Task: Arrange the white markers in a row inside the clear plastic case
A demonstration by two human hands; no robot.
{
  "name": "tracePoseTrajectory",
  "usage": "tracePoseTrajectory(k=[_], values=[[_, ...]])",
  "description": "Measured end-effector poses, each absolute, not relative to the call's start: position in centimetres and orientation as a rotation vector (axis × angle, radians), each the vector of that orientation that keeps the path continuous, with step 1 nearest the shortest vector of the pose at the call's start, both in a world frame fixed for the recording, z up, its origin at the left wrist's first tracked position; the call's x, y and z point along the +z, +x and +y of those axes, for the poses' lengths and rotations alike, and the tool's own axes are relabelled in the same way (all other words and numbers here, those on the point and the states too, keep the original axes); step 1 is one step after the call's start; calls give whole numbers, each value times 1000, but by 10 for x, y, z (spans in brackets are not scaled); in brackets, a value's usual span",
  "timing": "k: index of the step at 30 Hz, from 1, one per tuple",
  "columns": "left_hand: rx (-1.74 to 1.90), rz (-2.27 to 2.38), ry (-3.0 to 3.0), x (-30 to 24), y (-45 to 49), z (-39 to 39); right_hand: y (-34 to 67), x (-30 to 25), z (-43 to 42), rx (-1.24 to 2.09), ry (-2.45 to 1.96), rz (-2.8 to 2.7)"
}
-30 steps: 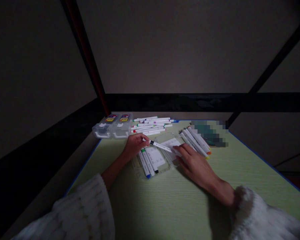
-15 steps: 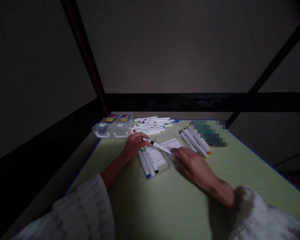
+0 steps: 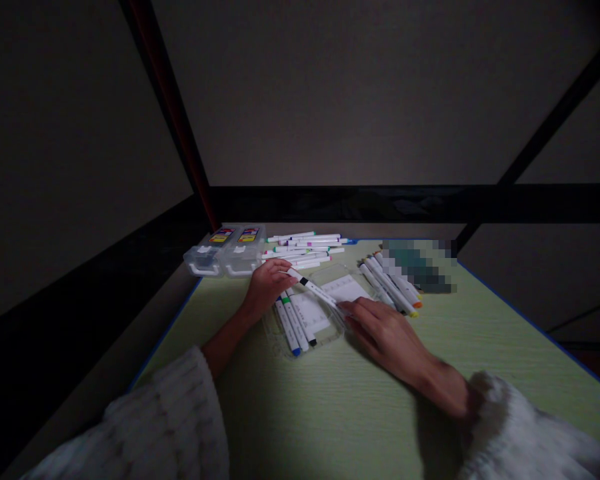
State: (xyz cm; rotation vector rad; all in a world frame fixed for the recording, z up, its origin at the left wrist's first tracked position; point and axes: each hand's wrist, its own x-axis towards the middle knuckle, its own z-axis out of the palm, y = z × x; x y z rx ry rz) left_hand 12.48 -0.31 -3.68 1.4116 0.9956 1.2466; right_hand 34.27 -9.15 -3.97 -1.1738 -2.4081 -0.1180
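Observation:
A white marker [image 3: 318,291] with a black band is held at a slant above an open clear plastic case [image 3: 325,343]. My left hand [image 3: 269,288] pinches its upper end, and the fingertips of my right hand [image 3: 387,333] close on its lower end. Inside the left half of the case lie several white markers [image 3: 295,325] side by side, with blue and black ends and a green band showing. White paper [image 3: 314,315] shows beneath them. The other half of the case, partly behind my right hand, has a printed white insert [image 3: 347,288].
Two clear cases with handles [image 3: 240,250] stand at the table's back left. Several loose markers [image 3: 305,250] lie at the back. A row of thicker markers [image 3: 387,283] sits to the right, beside a pixelated patch. A blue edge borders the pale green table [image 3: 330,413].
The held marker has tilted more steeply, its lower end shifting slightly left with my right fingers. My left hand has risen slightly.

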Motion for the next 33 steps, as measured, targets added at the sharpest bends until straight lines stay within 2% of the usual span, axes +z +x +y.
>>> tracePoseTrajectory(k=[33], values=[[1293,1154,1565,-42,122,0,330,-38,-100,-199,-1015,-2433]])
